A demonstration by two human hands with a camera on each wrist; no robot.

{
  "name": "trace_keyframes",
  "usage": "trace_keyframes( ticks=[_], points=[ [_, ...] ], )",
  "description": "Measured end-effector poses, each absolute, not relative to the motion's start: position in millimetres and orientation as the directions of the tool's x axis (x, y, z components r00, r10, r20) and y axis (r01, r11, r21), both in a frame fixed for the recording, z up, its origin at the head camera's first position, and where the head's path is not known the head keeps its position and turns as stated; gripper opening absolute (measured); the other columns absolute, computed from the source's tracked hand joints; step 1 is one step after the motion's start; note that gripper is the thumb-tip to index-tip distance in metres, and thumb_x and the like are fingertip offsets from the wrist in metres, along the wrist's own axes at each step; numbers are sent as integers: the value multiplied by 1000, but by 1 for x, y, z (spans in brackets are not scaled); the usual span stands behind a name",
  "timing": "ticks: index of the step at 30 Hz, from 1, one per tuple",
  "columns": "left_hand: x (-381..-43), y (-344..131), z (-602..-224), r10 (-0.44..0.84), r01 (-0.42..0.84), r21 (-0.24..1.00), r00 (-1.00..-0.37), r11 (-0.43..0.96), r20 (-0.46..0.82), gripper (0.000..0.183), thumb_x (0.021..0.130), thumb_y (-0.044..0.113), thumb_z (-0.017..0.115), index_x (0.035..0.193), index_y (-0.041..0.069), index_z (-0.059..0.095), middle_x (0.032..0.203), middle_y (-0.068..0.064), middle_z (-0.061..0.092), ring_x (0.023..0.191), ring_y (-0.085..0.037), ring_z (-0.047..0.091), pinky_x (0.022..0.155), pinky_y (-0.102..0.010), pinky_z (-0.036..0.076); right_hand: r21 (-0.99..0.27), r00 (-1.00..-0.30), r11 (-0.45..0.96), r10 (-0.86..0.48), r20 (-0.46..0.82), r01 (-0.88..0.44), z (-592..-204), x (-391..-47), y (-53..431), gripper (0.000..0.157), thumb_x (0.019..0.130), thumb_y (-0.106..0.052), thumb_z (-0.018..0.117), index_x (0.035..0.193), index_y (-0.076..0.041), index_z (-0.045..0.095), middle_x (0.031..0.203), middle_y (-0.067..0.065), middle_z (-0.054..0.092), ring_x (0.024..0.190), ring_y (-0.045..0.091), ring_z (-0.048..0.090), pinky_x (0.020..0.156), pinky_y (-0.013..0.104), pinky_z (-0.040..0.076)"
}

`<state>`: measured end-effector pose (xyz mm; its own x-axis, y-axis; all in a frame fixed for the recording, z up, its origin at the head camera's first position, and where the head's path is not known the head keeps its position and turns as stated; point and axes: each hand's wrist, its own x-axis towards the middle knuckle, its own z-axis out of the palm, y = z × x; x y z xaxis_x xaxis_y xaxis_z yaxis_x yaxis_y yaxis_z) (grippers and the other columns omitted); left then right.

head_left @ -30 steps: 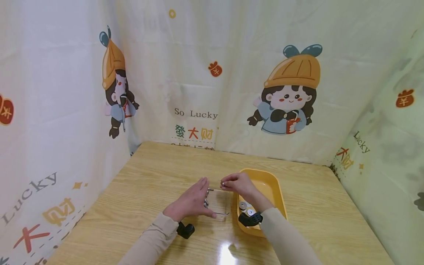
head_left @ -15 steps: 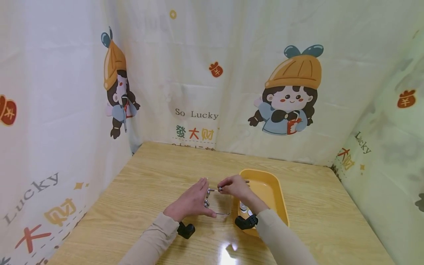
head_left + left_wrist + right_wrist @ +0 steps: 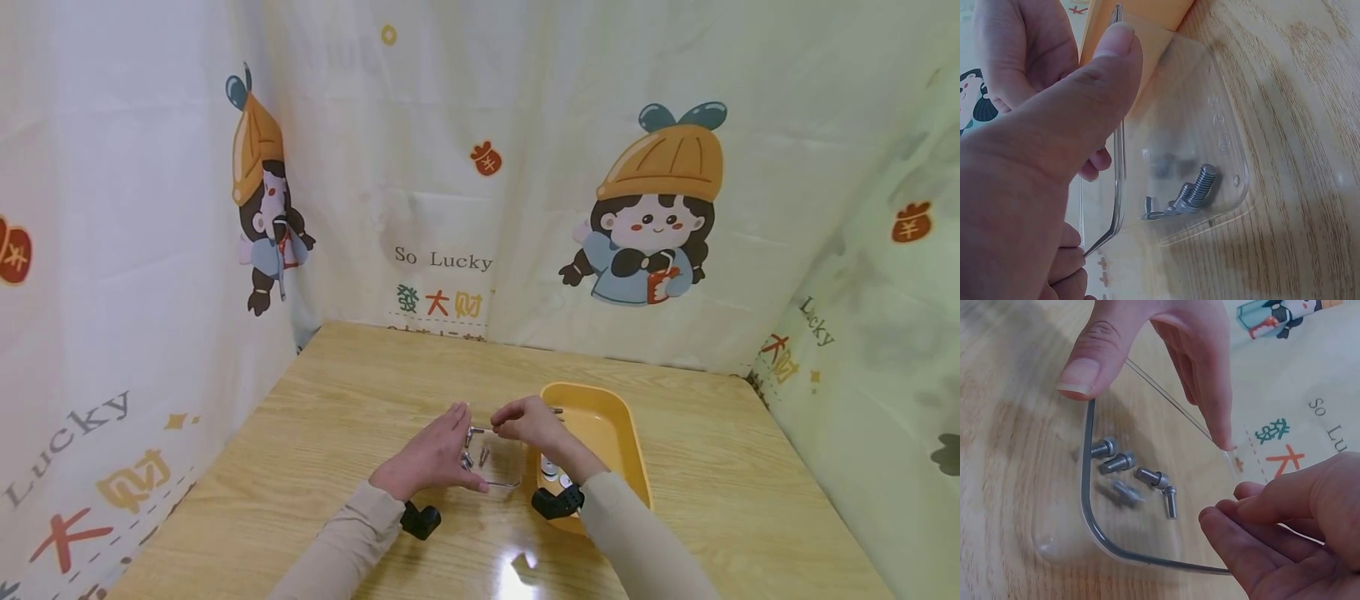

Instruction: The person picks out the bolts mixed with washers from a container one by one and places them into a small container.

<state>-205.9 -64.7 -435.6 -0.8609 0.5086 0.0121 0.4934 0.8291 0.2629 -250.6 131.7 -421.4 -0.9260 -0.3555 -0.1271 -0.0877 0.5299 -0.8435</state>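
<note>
My left hand (image 3: 427,458) grips a clear plastic box (image 3: 1087,487), thumb on the near rim and fingers along the far side. Several socket-head bolts (image 3: 1117,463) lie in the box towards its left end. One blurred bolt (image 3: 1127,492) shows in the box beside them in the right wrist view. Over the box's right far corner is my right hand (image 3: 536,425), its fingers loosely bent with nothing seen between them. Part of the box is hidden behind the left thumb and palm.
Right of the box stands a yellow tray (image 3: 639,450), partly under my right forearm. Inside it are metal washers (image 3: 550,469) and a few bolts (image 3: 557,410) at its left side. A printed curtain (image 3: 525,208) surrounds the wooden table (image 3: 420,367).
My right hand moved left from near the tray to over the box with a bolt and let it go. That bolt now shows inside the box. The left hand stayed on the box.
</note>
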Motion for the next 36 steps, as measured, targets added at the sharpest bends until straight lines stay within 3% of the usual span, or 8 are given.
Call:
trace_keyframes(
  ticks=[5,12,20,26,36],
  points=[
    [-206,-65,-435,508,492,263,-861,830,7,117,62,70,61,140,-6,18,149,-20,13,137,-31,16,111,-40,22,-866,-925,493,-361,-119,-81,-423,-253,135,18,82,-5,59,99,-2,67,97,12,67,86,18,62,78,33,52],
    [-207,-64,-435,507,491,258,-862,832,4,118,62,71,60,141,-4,16,149,-19,12,138,-30,14,111,-40,21,-878,-931,477,-335,-143,-37,-421,-257,146,16,86,-14,57,98,-9,67,100,9,67,89,16,62,84,36,49],
    [-207,-63,-433,503,484,278,-864,830,4,117,63,73,58,142,-3,16,149,-19,12,138,-30,12,111,-41,21,-946,-932,324,-339,-126,10,-415,-255,153,21,87,-6,53,103,3,63,107,22,62,100,32,61,83,34,51],
    [-207,-61,-429,519,502,298,-854,812,24,113,67,71,57,142,-2,14,149,-18,10,138,-30,12,111,-42,21,-964,-937,263,-323,-134,47,-416,-258,160,25,87,-4,51,108,7,59,108,22,61,99,28,62,84,33,51],
    [-211,-49,-424,527,507,299,-850,809,16,113,67,72,55,142,-2,15,150,-16,9,139,-28,10,111,-41,20,-976,-954,198,-265,-143,91,-414,-263,173,26,87,-5,55,109,9,58,107,20,61,105,36,57,88,40,48]
  ],
)
